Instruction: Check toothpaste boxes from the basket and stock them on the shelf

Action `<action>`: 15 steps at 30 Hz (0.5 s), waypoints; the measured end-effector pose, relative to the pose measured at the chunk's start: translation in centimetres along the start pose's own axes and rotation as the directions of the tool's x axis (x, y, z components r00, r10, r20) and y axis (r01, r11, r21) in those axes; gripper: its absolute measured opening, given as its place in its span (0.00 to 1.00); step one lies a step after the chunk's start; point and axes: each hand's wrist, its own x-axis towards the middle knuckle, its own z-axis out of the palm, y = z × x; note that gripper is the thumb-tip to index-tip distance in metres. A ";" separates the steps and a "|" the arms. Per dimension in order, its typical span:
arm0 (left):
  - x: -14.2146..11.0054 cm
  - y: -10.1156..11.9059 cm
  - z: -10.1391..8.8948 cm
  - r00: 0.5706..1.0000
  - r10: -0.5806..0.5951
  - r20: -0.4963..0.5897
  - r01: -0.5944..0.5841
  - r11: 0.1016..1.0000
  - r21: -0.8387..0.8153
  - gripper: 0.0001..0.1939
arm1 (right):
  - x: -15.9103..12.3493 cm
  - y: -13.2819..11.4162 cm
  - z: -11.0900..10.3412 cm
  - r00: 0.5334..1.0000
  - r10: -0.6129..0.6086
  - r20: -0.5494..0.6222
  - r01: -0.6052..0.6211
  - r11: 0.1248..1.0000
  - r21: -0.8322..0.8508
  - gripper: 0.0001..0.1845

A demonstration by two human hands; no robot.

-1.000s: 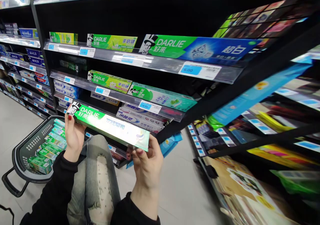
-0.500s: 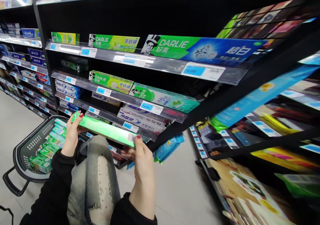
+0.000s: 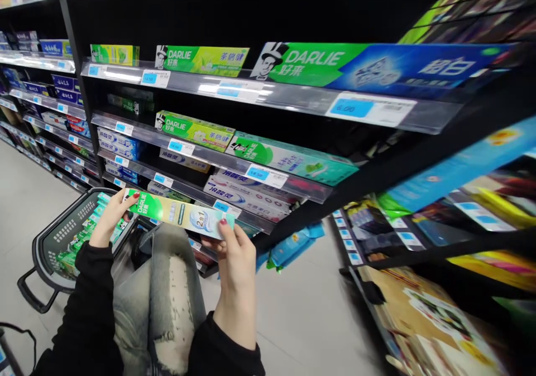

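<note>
A long toothpaste box (image 3: pixel 170 212), green at one end and pale yellow to light blue at the other, is held level above my knees. My left hand (image 3: pixel 109 215) grips its green end, thumb on top. At the light blue end, my right hand (image 3: pixel 231 247) closes on the box with the thumb on its printed face and fingers beneath. Below my left forearm stands a dark grey shopping basket (image 3: pixel 42 253) with several green toothpaste boxes (image 3: pixel 86 234) in it.
Shelves in front carry Darlie boxes (image 3: pixel 201 61), a large green and blue Darlie box (image 3: pixel 377 66) and white toothpaste boxes (image 3: pixel 247 194). Blue packs (image 3: pixel 295 247) hang at the shelf end. To the right is another rack with a brown carton (image 3: pixel 431 309). The basket's handle (image 3: pixel 39 303) sticks out at left.
The toothpaste box has been turned in both hands, so its printed Darlie face now shows instead of the plain green side with the barcode. The view has shifted slightly.
</note>
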 end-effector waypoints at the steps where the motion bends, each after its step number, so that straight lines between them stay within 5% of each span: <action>1: -0.1 0.1 -0.7 1.000 -0.003 0.026 0.003 1.000 0.003 0.25 | 0.2 0.3 0.2 0.998 0.057 -0.002 -0.057 0.998 0.000 0.30; 6: 0.0 0.2 -5.1 0.985 -0.090 0.147 0.095 0.995 -0.032 0.27 | 1.3 3.3 1.6 0.948 0.292 0.126 -0.282 0.955 -0.095 0.27; 11: 0.5 -2.0 -11.9 0.972 -0.233 -0.018 0.231 0.971 -0.064 0.23 | 1.3 9.3 5.0 0.821 0.448 0.353 -0.422 0.894 -0.153 0.23; 15: -0.5 -6.7 -14.9 0.919 -0.338 -0.203 0.299 0.933 -0.202 0.18 | -1.9 15.7 9.2 0.789 0.432 0.437 -0.429 0.896 -0.110 0.23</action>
